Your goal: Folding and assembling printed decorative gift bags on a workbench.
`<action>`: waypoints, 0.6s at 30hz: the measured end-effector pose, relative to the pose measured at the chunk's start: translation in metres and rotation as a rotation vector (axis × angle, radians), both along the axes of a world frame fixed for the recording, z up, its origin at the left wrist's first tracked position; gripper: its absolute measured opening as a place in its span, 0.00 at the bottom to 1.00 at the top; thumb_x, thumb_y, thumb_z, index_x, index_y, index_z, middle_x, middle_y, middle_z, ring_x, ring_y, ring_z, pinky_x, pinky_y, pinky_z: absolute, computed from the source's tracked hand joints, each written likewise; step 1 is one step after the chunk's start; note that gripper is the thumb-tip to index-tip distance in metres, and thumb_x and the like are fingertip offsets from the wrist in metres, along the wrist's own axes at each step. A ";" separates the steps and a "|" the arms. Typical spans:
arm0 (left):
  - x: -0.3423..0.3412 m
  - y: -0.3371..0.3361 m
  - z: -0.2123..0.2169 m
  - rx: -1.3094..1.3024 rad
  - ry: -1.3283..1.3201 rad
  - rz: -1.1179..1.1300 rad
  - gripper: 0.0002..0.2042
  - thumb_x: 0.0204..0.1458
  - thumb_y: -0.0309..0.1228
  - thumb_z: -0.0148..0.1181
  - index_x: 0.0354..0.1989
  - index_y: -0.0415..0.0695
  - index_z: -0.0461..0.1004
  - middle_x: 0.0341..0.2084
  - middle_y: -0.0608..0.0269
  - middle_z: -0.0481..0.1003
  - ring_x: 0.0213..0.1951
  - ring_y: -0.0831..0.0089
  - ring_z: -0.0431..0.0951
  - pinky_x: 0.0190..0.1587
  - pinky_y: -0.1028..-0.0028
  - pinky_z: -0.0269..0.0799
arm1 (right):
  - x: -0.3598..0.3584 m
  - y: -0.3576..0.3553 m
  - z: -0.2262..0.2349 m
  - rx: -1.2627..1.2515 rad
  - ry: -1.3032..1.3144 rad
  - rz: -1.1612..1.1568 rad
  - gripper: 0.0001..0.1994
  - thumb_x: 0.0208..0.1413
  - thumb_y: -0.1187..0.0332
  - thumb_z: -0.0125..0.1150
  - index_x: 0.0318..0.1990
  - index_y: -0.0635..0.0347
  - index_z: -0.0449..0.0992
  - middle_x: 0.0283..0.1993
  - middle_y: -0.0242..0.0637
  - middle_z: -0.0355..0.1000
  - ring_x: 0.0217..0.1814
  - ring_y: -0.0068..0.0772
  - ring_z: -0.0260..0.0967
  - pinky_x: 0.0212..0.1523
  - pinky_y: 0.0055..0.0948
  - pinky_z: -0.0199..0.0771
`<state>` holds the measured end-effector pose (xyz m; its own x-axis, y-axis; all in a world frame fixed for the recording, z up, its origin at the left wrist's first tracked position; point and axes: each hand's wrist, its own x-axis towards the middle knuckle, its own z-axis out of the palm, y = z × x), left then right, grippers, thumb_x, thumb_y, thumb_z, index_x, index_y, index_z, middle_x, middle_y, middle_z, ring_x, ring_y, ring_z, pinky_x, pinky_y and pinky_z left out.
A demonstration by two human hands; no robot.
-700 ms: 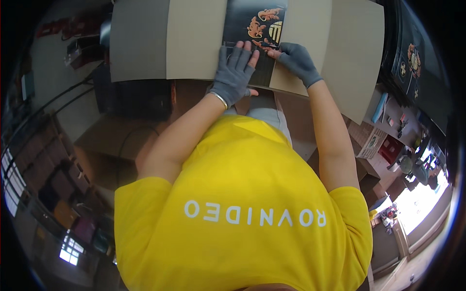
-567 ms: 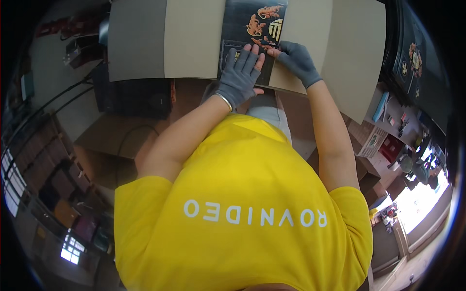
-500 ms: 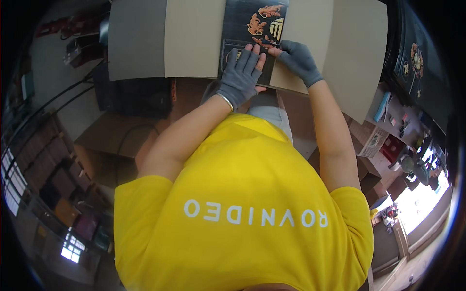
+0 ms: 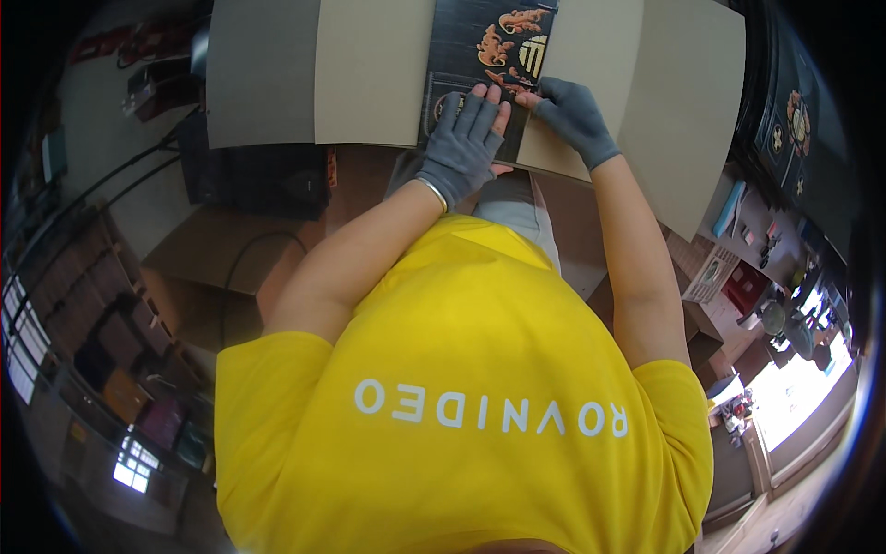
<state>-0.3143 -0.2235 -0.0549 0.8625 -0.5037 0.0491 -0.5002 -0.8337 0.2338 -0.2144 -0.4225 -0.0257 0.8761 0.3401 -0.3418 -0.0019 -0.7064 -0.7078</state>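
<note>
A black printed cardboard panel (image 4: 461,42) with orange food pictures and a gold emblem lies between plain beige cardboard panels (image 4: 374,74). My left hand (image 4: 466,138), in a grey fingerless glove, rests flat on the near part of the black panel, its fingers stretched out and pointing away from me. At the panel's right edge is my right hand (image 4: 574,115), gloved the same way. Its fingers are curled and its thumb points left, closed at that edge. Some of the right fingertips are hidden behind the hand.
Another beige flap (image 4: 688,102) spreads to the right, and a grey panel (image 4: 261,74) to the left. Black printed cardboard (image 4: 789,120) stands at the far right. An open brown carton (image 4: 217,263) sits on the left, near black bent rods (image 4: 88,198).
Both hands keep their places on the black panel. The whole view has shifted very slightly, with the panel and hands a touch farther right in the picture.
</note>
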 end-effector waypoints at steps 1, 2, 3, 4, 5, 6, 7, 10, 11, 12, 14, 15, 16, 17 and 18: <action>0.000 0.000 0.000 -0.011 -0.004 0.001 0.50 0.44 0.62 0.61 0.69 0.38 0.55 0.70 0.43 0.52 0.72 0.47 0.47 0.70 0.43 0.38 | 0.001 0.000 0.000 -0.010 0.005 -0.002 0.19 0.56 0.54 0.67 0.28 0.65 0.76 0.19 0.36 0.70 0.21 0.23 0.64 0.26 0.29 0.66; 0.000 0.000 -0.001 -0.012 -0.005 0.006 0.50 0.44 0.62 0.61 0.69 0.38 0.55 0.70 0.43 0.52 0.72 0.47 0.47 0.70 0.43 0.38 | 0.002 -0.001 0.000 -0.011 0.004 0.003 0.19 0.56 0.54 0.67 0.28 0.65 0.76 0.19 0.36 0.70 0.21 0.23 0.64 0.26 0.29 0.66; 0.000 -0.001 -0.001 -0.023 0.005 0.003 0.50 0.44 0.61 0.61 0.69 0.38 0.55 0.70 0.43 0.51 0.72 0.47 0.47 0.70 0.43 0.38 | 0.002 -0.002 0.000 -0.049 -0.005 0.017 0.19 0.54 0.54 0.68 0.30 0.64 0.77 0.22 0.40 0.73 0.23 0.33 0.68 0.29 0.32 0.69; 0.001 0.001 -0.001 -0.031 0.013 0.008 0.50 0.44 0.61 0.62 0.70 0.38 0.55 0.70 0.43 0.51 0.72 0.47 0.47 0.70 0.43 0.39 | 0.004 0.002 0.002 -0.084 -0.016 0.037 0.19 0.52 0.53 0.69 0.31 0.63 0.78 0.24 0.44 0.75 0.25 0.44 0.73 0.32 0.36 0.72; 0.000 0.001 -0.002 -0.029 0.010 0.021 0.50 0.44 0.61 0.62 0.70 0.38 0.55 0.70 0.43 0.51 0.72 0.47 0.47 0.70 0.43 0.39 | 0.002 0.005 0.006 -0.081 -0.020 0.051 0.19 0.52 0.53 0.69 0.31 0.63 0.78 0.24 0.44 0.75 0.25 0.44 0.73 0.32 0.36 0.72; -0.001 -0.001 -0.002 -0.037 0.024 0.014 0.50 0.44 0.60 0.62 0.70 0.38 0.55 0.70 0.42 0.51 0.73 0.47 0.47 0.70 0.43 0.39 | -0.004 0.007 0.011 -0.144 -0.077 -0.019 0.19 0.50 0.52 0.71 0.31 0.61 0.78 0.25 0.42 0.75 0.27 0.44 0.73 0.33 0.37 0.72; 0.000 -0.002 -0.001 -0.045 0.037 0.006 0.49 0.44 0.60 0.62 0.70 0.39 0.55 0.71 0.42 0.51 0.73 0.47 0.47 0.70 0.43 0.39 | -0.004 0.012 0.016 -0.205 -0.137 -0.090 0.19 0.47 0.52 0.72 0.31 0.59 0.77 0.26 0.40 0.75 0.29 0.43 0.73 0.33 0.38 0.72; 0.003 -0.002 0.006 0.042 0.082 0.006 0.47 0.46 0.59 0.59 0.71 0.41 0.54 0.71 0.43 0.51 0.72 0.47 0.47 0.71 0.45 0.36 | 0.011 0.054 0.026 -0.082 -0.664 -0.085 0.20 0.43 0.52 0.74 0.35 0.56 0.76 0.31 0.38 0.74 0.34 0.43 0.73 0.35 0.39 0.73; 0.004 -0.002 0.010 0.056 0.162 -0.019 0.46 0.48 0.59 0.59 0.71 0.42 0.54 0.71 0.45 0.51 0.72 0.48 0.48 0.71 0.45 0.37 | 0.022 0.073 0.027 -0.094 -0.758 0.068 0.21 0.42 0.53 0.74 0.38 0.55 0.76 0.37 0.39 0.73 0.40 0.45 0.71 0.39 0.41 0.71; 0.005 -0.005 0.005 0.050 0.157 -0.011 0.46 0.48 0.59 0.59 0.71 0.42 0.54 0.71 0.45 0.51 0.72 0.48 0.48 0.71 0.45 0.37 | 0.026 0.098 0.022 -0.090 -0.843 0.142 0.23 0.42 0.52 0.72 0.42 0.55 0.75 0.39 0.40 0.72 0.42 0.47 0.70 0.42 0.42 0.70; 0.003 -0.009 -0.022 -0.319 0.510 0.123 0.44 0.49 0.59 0.58 0.70 0.43 0.56 0.71 0.48 0.51 0.72 0.48 0.48 0.70 0.44 0.39 | 0.027 0.154 0.019 -0.034 -0.844 0.373 0.25 0.47 0.46 0.65 0.47 0.51 0.73 0.48 0.38 0.69 0.55 0.46 0.65 0.52 0.52 0.63; -0.001 -0.013 -0.032 0.050 -0.046 0.118 0.43 0.49 0.59 0.58 0.69 0.44 0.58 0.71 0.51 0.52 0.72 0.48 0.47 0.70 0.44 0.39 | 0.024 0.169 0.003 -0.188 -0.901 0.537 0.28 0.52 0.40 0.57 0.56 0.43 0.71 0.58 0.39 0.66 0.66 0.48 0.57 0.60 0.62 0.53; -0.001 -0.015 -0.026 0.040 -0.052 0.128 0.43 0.49 0.59 0.58 0.69 0.44 0.58 0.71 0.51 0.52 0.72 0.48 0.47 0.70 0.44 0.39 | 0.026 0.170 -0.009 -0.196 -0.906 0.549 0.28 0.52 0.40 0.57 0.56 0.43 0.71 0.58 0.39 0.66 0.66 0.48 0.57 0.60 0.62 0.53; -0.006 -0.012 -0.015 -0.014 0.061 0.091 0.38 0.50 0.56 0.58 0.66 0.47 0.62 0.68 0.54 0.57 0.69 0.49 0.52 0.68 0.45 0.44 | 0.028 0.172 -0.017 -0.177 -0.910 0.628 0.30 0.54 0.38 0.53 0.60 0.39 0.68 0.62 0.38 0.64 0.70 0.49 0.54 0.63 0.65 0.49; -0.006 -0.009 -0.005 -0.068 0.173 0.055 0.33 0.51 0.53 0.58 0.64 0.50 0.65 0.65 0.56 0.62 0.67 0.49 0.57 0.66 0.45 0.49 | 0.034 0.174 -0.024 -0.158 -0.913 0.708 0.31 0.56 0.35 0.49 0.65 0.34 0.66 0.66 0.37 0.62 0.73 0.50 0.50 0.65 0.69 0.44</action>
<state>-0.3201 -0.2326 -0.0600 0.8873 -0.4560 -0.0696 -0.4017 -0.8380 0.3693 -0.1803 -0.2486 -0.0499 0.4497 0.8617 0.2350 0.8928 -0.4259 -0.1467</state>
